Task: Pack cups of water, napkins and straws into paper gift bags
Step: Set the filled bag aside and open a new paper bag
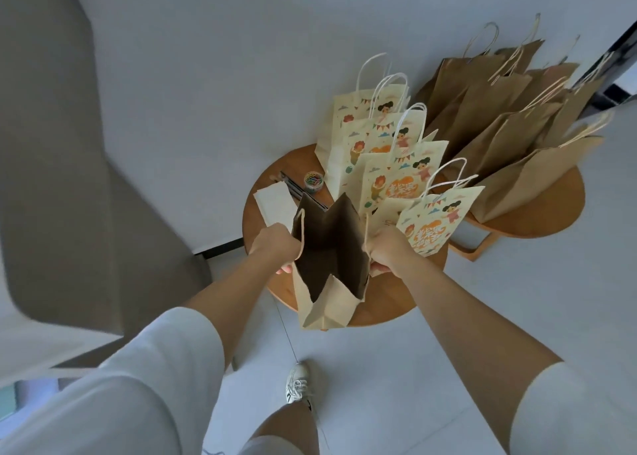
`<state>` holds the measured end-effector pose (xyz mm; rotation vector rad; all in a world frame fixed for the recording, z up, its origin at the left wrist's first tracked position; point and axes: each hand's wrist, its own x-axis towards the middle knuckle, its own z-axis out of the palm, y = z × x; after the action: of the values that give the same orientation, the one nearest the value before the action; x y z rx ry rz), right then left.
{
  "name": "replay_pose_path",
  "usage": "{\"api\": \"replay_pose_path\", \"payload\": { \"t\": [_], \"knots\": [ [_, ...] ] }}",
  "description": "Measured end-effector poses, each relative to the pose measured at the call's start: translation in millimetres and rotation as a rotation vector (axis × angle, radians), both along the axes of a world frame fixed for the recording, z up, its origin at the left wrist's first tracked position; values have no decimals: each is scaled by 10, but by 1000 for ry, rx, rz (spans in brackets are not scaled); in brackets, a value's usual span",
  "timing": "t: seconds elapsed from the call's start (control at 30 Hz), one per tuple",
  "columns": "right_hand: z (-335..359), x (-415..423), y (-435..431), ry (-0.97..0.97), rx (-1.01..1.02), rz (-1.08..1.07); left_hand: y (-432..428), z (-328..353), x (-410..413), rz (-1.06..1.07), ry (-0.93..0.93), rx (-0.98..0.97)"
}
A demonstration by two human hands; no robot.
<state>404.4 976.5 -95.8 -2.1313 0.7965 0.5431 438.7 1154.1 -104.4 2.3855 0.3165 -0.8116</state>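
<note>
Brown paper bag (331, 303) held open at the near edge of the round desk (386, 304).
Left grip (275, 244) grasps the bag's left rim by the handle, and right grip (387, 248) grasps the right rim; the inside is dark, contents not discernible. Printed gift bags (389, 168) stand upright just behind. White napkin stack (275, 203) and tub of coloured clips (313, 181) sit far left. Plain brown bags (499, 127) lean on the second desk (537, 222).

I see a pale wall (206, 75) meeting light floor tiles (396, 368), a taupe upholstered seat (51, 179) at left, and a round wooden table (389, 301) with a second wooden table (555, 218) just beside it.
</note>
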Motion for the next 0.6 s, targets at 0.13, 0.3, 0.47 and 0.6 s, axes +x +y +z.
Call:
{"api": "replay_pose_path", "payload": {
  "t": [0.13,0.3,0.47,0.6],
  "knots": [
    [96,-40,-14,-86,-58,41,-7,100,8,-103,2,120],
    [364,-315,56,-377,-120,43,3,262,-210,-113,-191,194],
    [764,-869,329,-611,-103,180,88,651,-745,-99,-391,146],
    [1060,-1160,686,-799,-133,391,313,1119,-1296,-59,-560,58]
  ]
}}
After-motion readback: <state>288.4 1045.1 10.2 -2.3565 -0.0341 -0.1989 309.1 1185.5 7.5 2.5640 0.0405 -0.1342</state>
